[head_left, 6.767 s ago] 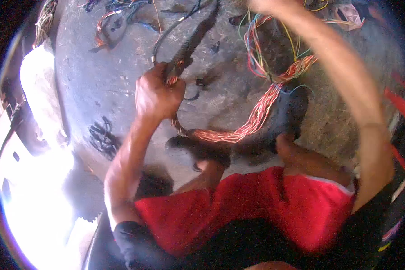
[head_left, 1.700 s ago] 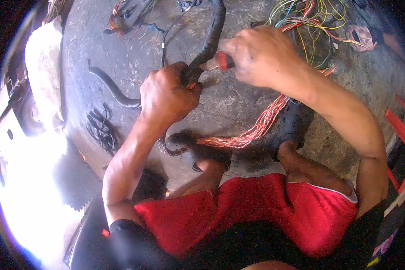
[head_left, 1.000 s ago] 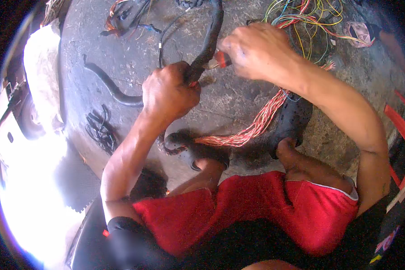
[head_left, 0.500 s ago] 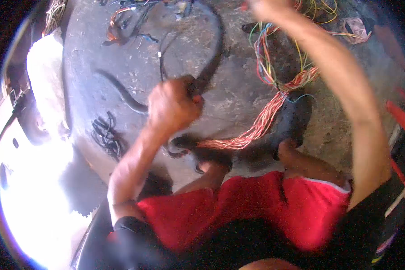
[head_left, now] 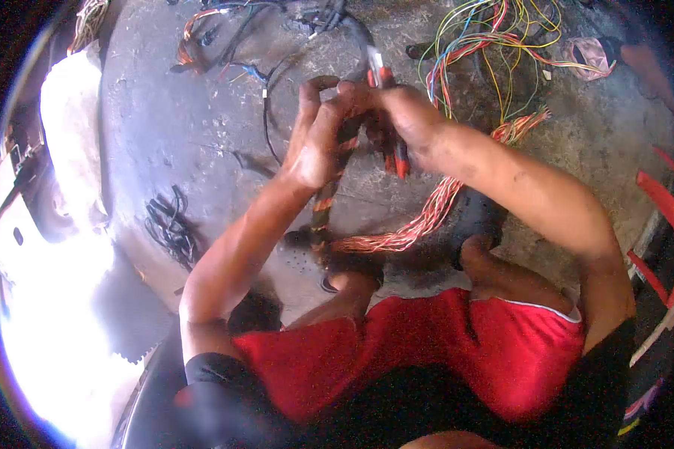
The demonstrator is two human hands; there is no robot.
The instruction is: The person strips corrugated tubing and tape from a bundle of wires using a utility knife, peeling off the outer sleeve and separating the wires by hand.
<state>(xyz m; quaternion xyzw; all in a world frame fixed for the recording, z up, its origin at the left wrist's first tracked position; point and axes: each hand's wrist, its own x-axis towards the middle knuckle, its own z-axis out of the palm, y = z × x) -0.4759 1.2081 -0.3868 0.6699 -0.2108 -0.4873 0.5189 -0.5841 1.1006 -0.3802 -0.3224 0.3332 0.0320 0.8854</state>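
My left hand [head_left: 318, 138] is closed around a dark wire harness, its fingers partly blurred. Below it, a taped stretch of the harness [head_left: 322, 213] with orange bands hangs toward my foot. Touching or nearly touching it, my right hand [head_left: 404, 120] grips a red-handled tool [head_left: 401, 163], whose metal end [head_left: 374, 63] points up past the fingers. Black corrugated tubing [head_left: 358, 34] extends above the hands. Red-and-white twisted wires [head_left: 397, 236] curve from near one foot to the other.
Loose coloured wires [head_left: 494, 37] spread at upper right, near a pinkish cloth item [head_left: 588, 58]. Dark cables [head_left: 240, 22] lie at upper left. A pile of short black pieces [head_left: 168, 224] rests on the floor at left, near a white sack [head_left: 71, 142].
My right hand has come down from the top edge to beside my left hand, now with the red-handled tool. My left hand has risen and moved right, lifting the taped harness.
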